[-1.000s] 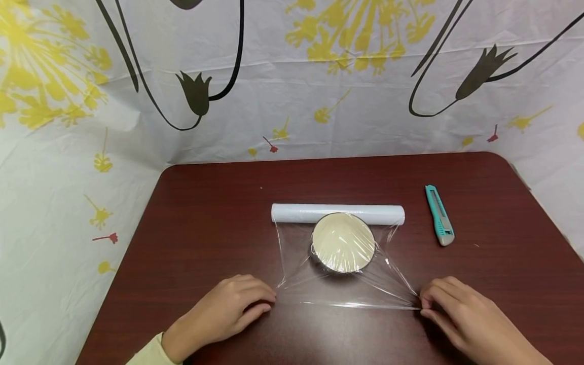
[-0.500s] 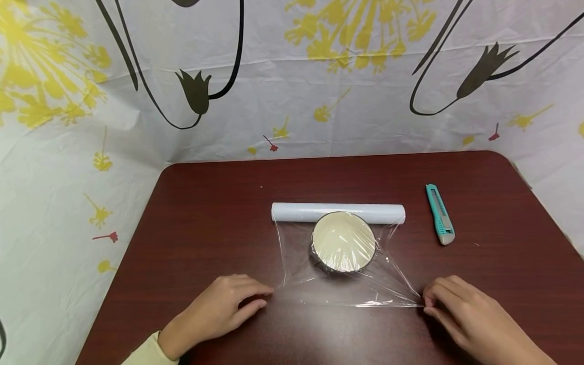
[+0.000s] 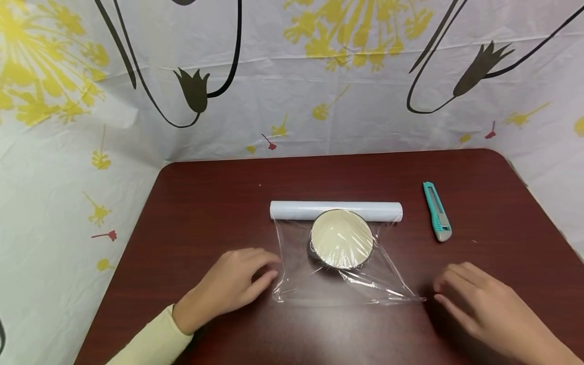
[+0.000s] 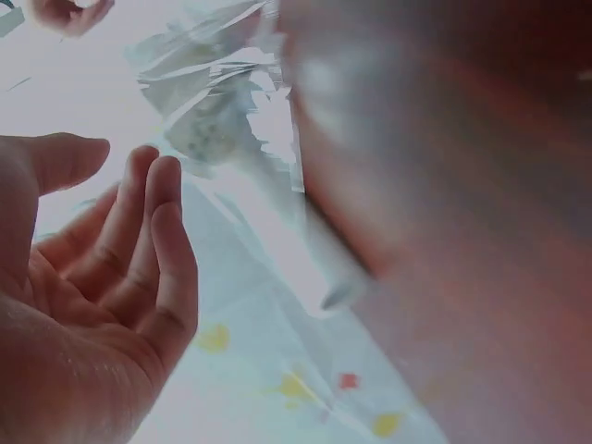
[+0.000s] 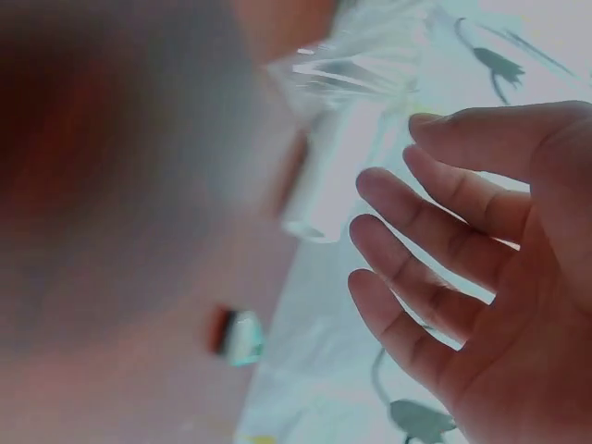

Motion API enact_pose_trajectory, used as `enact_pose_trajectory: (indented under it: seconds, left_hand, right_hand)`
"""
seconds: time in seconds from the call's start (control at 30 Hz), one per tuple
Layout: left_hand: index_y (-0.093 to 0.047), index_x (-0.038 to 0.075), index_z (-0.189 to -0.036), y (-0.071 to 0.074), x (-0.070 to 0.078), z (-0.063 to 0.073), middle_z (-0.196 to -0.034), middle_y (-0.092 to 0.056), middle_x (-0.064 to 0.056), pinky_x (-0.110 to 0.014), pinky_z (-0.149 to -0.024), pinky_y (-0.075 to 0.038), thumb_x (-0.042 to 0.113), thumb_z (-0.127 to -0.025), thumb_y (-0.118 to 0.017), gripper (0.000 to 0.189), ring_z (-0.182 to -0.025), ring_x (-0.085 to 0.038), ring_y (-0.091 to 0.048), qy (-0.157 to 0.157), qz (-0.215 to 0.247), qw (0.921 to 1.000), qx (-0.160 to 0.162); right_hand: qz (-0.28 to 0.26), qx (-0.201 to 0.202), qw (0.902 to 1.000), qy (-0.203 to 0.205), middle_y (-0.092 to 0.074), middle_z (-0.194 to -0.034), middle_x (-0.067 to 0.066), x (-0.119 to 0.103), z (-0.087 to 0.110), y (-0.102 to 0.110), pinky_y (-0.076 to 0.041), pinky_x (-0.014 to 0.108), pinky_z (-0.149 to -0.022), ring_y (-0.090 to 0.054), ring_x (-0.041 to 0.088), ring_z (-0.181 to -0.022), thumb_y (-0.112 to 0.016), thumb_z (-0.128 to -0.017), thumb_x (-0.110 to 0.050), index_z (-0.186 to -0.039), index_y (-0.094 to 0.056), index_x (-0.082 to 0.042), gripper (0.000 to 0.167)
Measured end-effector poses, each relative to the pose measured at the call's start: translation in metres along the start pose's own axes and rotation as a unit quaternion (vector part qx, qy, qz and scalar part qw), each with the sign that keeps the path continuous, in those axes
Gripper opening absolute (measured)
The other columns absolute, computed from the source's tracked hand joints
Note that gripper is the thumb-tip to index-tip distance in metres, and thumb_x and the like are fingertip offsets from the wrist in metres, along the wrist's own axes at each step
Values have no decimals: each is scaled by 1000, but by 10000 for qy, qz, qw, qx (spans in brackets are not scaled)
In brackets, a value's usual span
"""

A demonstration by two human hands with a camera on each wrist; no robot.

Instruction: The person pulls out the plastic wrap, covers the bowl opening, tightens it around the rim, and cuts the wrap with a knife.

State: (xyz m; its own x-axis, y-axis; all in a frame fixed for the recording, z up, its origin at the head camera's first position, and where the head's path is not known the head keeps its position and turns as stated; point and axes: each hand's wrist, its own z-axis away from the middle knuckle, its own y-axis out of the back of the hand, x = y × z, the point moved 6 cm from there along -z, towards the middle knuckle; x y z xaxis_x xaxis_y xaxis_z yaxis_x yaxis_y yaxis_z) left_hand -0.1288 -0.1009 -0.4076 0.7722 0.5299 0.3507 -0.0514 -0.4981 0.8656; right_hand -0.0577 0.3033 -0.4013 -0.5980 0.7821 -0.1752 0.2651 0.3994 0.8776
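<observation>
A round bowl (image 3: 341, 239) with a cream-coloured top and thin dark rim sits mid-table under clear cling film (image 3: 310, 291). The sheet runs from a white roll (image 3: 296, 210) behind the bowl towards the front, with creases at its right corner. My left hand (image 3: 232, 279) hovers by the film's left edge, fingers loosely bent and holding nothing. To the right of the film, my right hand (image 3: 488, 306) is apart from its corner; the right wrist view shows the fingers (image 5: 421, 277) spread and relaxed.
A teal utility knife (image 3: 437, 212) lies at the right of the dark red table (image 3: 205, 213). Behind and on the left hangs a white sheet (image 3: 255, 96) printed with flowers, reaching the table's back edge.
My right hand has let go of the film's right corner and moved off to the right. The left hand has risen a little away from the film's left corner, and the film's front edge lies slacker.
</observation>
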Motion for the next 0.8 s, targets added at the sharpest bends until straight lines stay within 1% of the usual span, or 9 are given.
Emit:
enact_pose_trajectory:
  seconds: [0.13,0.23,0.27,0.37,0.5,0.57,0.63,0.7,0.8]
  left_hand:
    - [-74,5,-132,2,8,-31,-89,-71,7,-28,-67,-58,23,-98,-82,39,-73,-2,-63,203,121,9997,74]
    - [-66,4,-143,-2,12,-52,-85,-63,9,-26,-61,-52,34,-99,-83,56,-66,-1,-54,448,52,9990,-55]
    - [-64,4,-146,-4,13,-58,-84,-62,10,-26,-60,-51,39,-98,-83,63,-66,-2,-53,563,2,9983,-140]
    - [-55,4,-157,-16,13,-73,-88,-66,6,-35,-64,-59,60,-94,-82,89,-71,-10,-64,1129,-259,9917,-565]
    - [-43,3,-166,-35,16,-82,-112,-77,-5,-45,-70,-64,84,-82,-78,121,-86,-28,-77,1760,-611,9765,-1084]
    - [-40,2,-167,-42,19,-85,-124,-76,-9,-42,-66,-62,91,-78,-75,131,-88,-31,-77,1865,-799,9719,-1188]
    - [-38,0,-168,-46,23,-88,-120,-75,-9,-39,-61,-59,95,-75,-73,138,-83,-31,-76,1885,-1020,9690,-1232]
    - [-37,-3,-168,-47,25,-91,-115,-75,-9,-37,-58,-56,99,-72,-70,143,-78,-30,-74,1890,-1247,9659,-1256]
    - [-38,-5,-167,-49,27,-93,-107,-75,-9,-36,-55,-54,100,-71,-70,146,-73,-28,-71,1862,-1445,9642,-1217]
  right_hand:
    - [-39,137,9999,34,-67,-104,-12,-2,-30,10,-51,25,-76,-65,10,-90,-41,-115,-62,-109,-73,-17,55]
    - [-261,-61,9996,-13,-71,-107,-10,-5,-54,8,-55,29,-73,-68,9,-90,-70,-107,-53,-127,-73,-14,44]
    - [-309,-162,9994,-34,-72,-110,-8,-6,-62,6,-56,31,-71,-68,8,-89,-79,-103,-48,-132,-72,-13,46]
    - [-524,-727,9954,-329,-68,-103,-8,-11,-87,-9,-55,33,-66,-61,4,-81,-96,-86,-36,-145,-65,-7,73]
    - [-717,-1588,9792,-1041,-62,-96,-5,-15,-109,-34,-52,35,-68,-55,8,-78,-95,-82,-58,-154,-54,6,104]
    - [-710,-1853,9713,-1314,-69,-106,5,-15,-114,-43,-58,42,-74,-66,17,-86,-93,-78,-69,-156,-49,10,120]
    - [-687,-1988,9664,-1477,-72,-122,17,-16,-116,-50,-62,52,-83,-73,31,-101,-92,-73,-76,-157,-47,12,129]
    - [-689,-2002,9654,-1525,-69,-136,25,-17,-118,-54,-61,60,-90,-73,42,-114,-93,-70,-77,-157,-47,12,132]
    - [-789,-1973,9651,-1530,-69,-137,26,-18,-120,-58,-61,61,-89,-73,44,-113,-94,-69,-76,-155,-49,8,129]
